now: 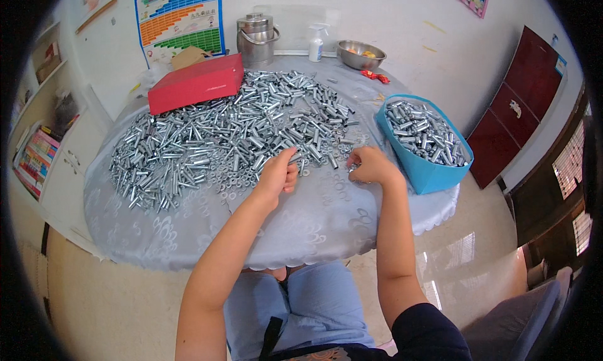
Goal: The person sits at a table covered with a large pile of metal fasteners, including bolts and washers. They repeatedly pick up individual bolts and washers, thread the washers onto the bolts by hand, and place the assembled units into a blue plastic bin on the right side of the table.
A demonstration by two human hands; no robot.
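A wide pile of shiny metal sleeves and bolts (188,138) covers the middle and left of the table. Small washers (229,182) lie along its near edge. My left hand (277,175) is closed at the pile's front, thumb uppermost; whatever its fingers hold is hidden among the metal behind it. To its right, my right hand (372,165) is curled with its fingertips together, low over the cloth near loose washers; what it pinches is too small to name. Beyond that hand stands a light-blue bin (433,175) filled with similar metal sleeves.
A red box (198,84) rests tilted on the pile's far left. Along the back are a steel canister (256,43), a white spray bottle (316,45), a steel bowl (361,56) and red wrapped pieces (375,77). A grey cloth (301,235) covers the round-edged table.
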